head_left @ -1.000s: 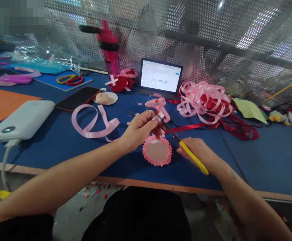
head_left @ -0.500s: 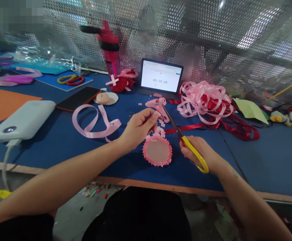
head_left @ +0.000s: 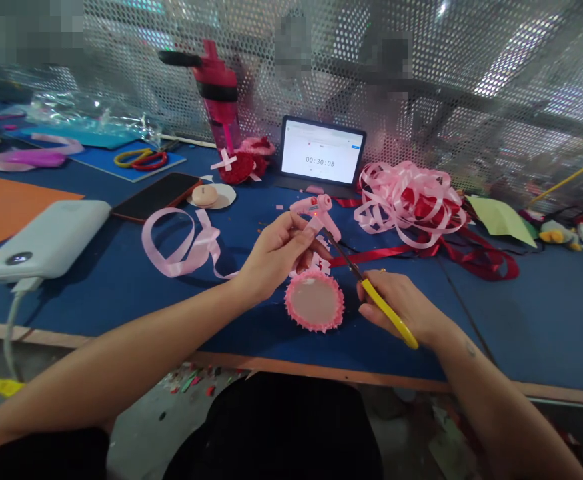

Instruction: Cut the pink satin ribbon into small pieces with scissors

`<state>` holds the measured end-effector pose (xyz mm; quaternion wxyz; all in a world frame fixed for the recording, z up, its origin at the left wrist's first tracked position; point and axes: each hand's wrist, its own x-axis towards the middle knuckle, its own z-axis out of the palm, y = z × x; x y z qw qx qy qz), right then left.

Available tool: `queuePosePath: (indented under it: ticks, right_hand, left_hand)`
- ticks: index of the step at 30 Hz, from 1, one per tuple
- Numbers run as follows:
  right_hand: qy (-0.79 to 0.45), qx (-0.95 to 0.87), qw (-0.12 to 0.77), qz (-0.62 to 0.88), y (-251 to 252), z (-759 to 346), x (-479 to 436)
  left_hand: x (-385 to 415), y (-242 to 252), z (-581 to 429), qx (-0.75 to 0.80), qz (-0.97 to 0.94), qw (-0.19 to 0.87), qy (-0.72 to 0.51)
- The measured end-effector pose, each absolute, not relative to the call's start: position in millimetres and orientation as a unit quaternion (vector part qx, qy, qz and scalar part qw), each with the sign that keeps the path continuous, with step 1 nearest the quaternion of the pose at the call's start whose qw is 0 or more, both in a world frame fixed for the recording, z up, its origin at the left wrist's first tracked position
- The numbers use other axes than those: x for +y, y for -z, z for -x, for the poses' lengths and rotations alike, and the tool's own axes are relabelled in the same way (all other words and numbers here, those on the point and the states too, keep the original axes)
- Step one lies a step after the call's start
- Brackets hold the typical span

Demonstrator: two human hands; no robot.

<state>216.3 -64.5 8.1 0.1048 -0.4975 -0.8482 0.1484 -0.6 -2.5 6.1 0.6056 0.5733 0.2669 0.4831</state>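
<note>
Between the thumb and fingers of my left hand (head_left: 284,250) is the end of a pink ribbon (head_left: 314,225). My right hand (head_left: 396,303) is closed round the yellow handle of a pair of scissors (head_left: 382,308). The scissors' dark blades point up and left, their tips close to the ribbon end; whether they touch it I cannot tell. Just below lies a round disc (head_left: 314,301) with a frilled pink edge. Small cut ribbon pieces (head_left: 321,264) lie above it, partly hidden by my left fingers. A pink glue gun (head_left: 321,207) lies right behind my left hand.
A loose pink ribbon coil (head_left: 169,247) lies left of my left hand. Behind stand a tablet (head_left: 321,150) and a red bottle (head_left: 219,93). A heap of pink ribbon (head_left: 406,200) with red ribbon sits right. Phone (head_left: 156,196) and power bank (head_left: 46,237) lie left.
The scissors' blades have moved down and left to the ribbon end, and their handles have drawn together. My left hand has shifted slightly; the loose ribbon beside it has changed shape.
</note>
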Motion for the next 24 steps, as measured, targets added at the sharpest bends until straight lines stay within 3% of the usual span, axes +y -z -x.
queuePosePath:
  ticks: [6,24]
  right_hand:
    - [-0.144,-0.854,0.113,0.488,-8.1,-217.4,-64.8]
    - [-0.091,-0.851,0.074,0.511,-5.1,-212.7,-63.7]
  left_hand:
    - [-0.7,-6.7,1.1,0.280,-0.543,0.600,-0.515]
    - [-0.4,-7.0,2.5,0.297,-0.576,0.610,-0.457]
